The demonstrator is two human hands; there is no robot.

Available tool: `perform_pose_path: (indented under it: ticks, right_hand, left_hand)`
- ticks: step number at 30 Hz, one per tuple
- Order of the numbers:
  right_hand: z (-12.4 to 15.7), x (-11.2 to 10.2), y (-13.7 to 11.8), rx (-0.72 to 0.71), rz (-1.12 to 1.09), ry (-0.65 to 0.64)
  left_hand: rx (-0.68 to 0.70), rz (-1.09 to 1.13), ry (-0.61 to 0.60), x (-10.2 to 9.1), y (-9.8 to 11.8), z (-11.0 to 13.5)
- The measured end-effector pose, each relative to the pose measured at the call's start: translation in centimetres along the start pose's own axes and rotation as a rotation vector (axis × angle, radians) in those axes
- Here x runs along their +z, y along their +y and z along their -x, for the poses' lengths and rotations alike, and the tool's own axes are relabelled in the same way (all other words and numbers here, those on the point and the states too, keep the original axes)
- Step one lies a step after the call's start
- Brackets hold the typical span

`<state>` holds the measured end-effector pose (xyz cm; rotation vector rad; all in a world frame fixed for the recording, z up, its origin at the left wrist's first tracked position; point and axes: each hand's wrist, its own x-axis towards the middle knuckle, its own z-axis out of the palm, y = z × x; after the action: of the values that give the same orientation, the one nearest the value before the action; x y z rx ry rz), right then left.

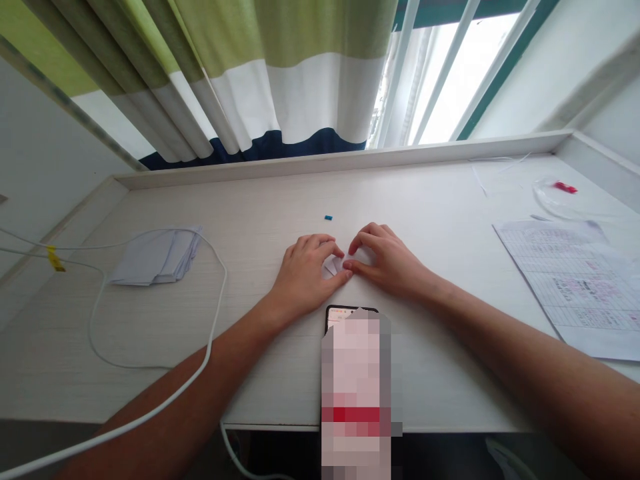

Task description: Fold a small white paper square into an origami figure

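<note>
A small folded piece of white paper (332, 267) lies between my two hands near the middle of the desk. My left hand (310, 270) grips its left side, thumb and forefinger bent around it. From the other side my right hand (383, 257) pinches the paper, its thumb tip close to the left thumb. The fingers cover part of the folds. Just beyond the hands sits a tiny blue piece (329, 217). Below them is a phone (330, 309), most of it behind a blurred patch.
A stack of white paper (155, 257) rests at the left, with a white cable (224, 280) looping over the desk and my left forearm. At the right lie handwritten sheets (565, 280) and a red item (565, 187). A raised rim (325, 164) borders the desk's back, before a curtain (320, 87).
</note>
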<state>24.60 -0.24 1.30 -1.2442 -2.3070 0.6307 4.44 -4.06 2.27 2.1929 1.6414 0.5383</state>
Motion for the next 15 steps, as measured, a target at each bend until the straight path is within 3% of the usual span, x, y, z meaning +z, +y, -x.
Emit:
perform_pose_path:
  ticks: [6,11,15]
  right_hand:
    - [0.0,-0.3,-0.3,0.008,0.031,-0.005]
    - [0.0,-0.3,-0.5,0.018,0.01,0.003]
    - [0.2,-0.2,-0.7,-0.001,0.012,0.011]
  left_hand:
    - [0.037,0.021,0.009,-0.1,-0.2,0.1]
    - [0.067,0.294,0.049,-1.2,-1.8,0.1]
    - [0.294,0.215,-0.02,-2.0,-2.5,-0.1]
